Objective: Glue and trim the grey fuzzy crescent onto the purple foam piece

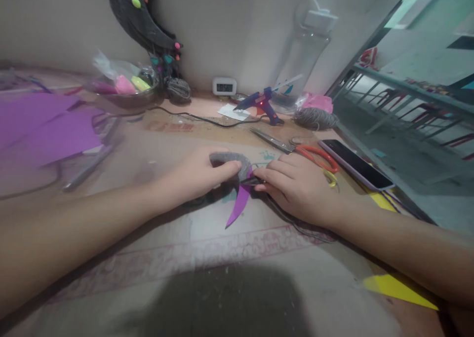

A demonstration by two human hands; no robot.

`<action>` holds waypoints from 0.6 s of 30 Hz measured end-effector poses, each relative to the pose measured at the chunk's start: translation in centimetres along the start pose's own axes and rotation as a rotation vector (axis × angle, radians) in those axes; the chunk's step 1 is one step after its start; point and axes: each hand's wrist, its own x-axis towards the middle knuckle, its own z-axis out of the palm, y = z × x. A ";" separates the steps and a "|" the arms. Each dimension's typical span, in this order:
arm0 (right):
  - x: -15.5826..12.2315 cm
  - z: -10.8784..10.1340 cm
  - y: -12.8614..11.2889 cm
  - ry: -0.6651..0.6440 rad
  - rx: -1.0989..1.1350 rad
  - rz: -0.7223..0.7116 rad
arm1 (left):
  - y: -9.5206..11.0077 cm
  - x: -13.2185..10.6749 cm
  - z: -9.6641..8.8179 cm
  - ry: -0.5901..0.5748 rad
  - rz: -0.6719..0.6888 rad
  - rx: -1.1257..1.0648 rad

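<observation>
My left hand (209, 171) is closed on a crescent shape, its thumb pressed on the part wrapped in grey yarn (237, 158). The bare end of this crescent is purple (240, 204) and tapers to a point towards me. From the other side, my right hand (292, 181) pinches a dark pointed tool (252, 181), whose tip lies against the crescent where grey meets purple. Whether it is tweezers or small snips is unclear. A grey yarn strand (285, 213) trails beneath my right hand onto the table.
Orange-handled scissors (314, 157) and a phone (357, 165) lie right of my hands. Behind them are a blue glue gun (261, 102) with its red light lit, a small clock (224, 86) and a grey yarn ball (315, 118). Purple sheets (44, 127) lie left.
</observation>
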 end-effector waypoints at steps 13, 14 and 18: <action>0.1 0.1 -0.1 0.001 0.023 0.006 | 0.1 0.0 0.0 0.000 -0.001 -0.017; 0.1 0.0 -0.1 0.001 0.025 0.004 | 0.2 0.0 0.0 -0.005 -0.011 -0.024; 0.2 0.0 -0.1 0.009 0.021 -0.009 | 0.4 -0.1 0.1 -0.030 -0.033 -0.047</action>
